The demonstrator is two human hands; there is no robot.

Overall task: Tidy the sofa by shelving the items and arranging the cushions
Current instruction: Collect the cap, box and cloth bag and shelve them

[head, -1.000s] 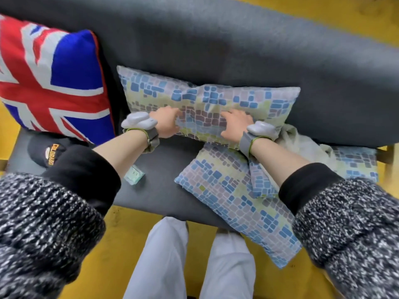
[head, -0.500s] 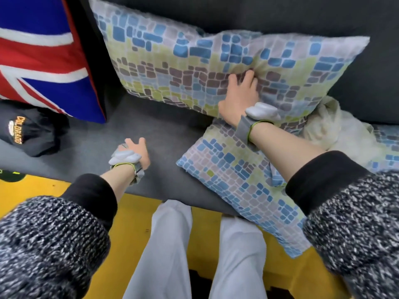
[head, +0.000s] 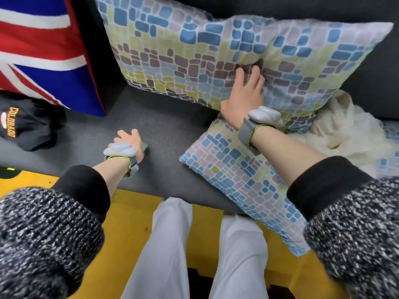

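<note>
A person leans over a grey sofa (head: 168,124), right hand (head: 244,93) spread flat, fingers apart, pressed into a mosaic cushion (head: 216,46) that stands against the backrest just beyond it. The left hand (head: 129,140) reaches down to the seat, fingers loosely splayed over a small green item (head: 145,147) that peeks out beside the palm; whether the hand has closed on it cannot be told. Under the right forearm a second mosaic cushion (head: 233,171) lies flat and askew, overhanging the seat edge, with a cream cloth (head: 345,130) crumpled just right of the wrist. Left of the left hand sit a black cap (head: 23,126) and, behind it, an upright flag cushion (head: 41,55). The step in hand looks to be steadying one cushion while collecting a loose item for shelving. The next move calls for a firm pinch on the thin green item, then lifting it clear; cap, cloth and the flat cushion appear yet to be dealt with
</note>
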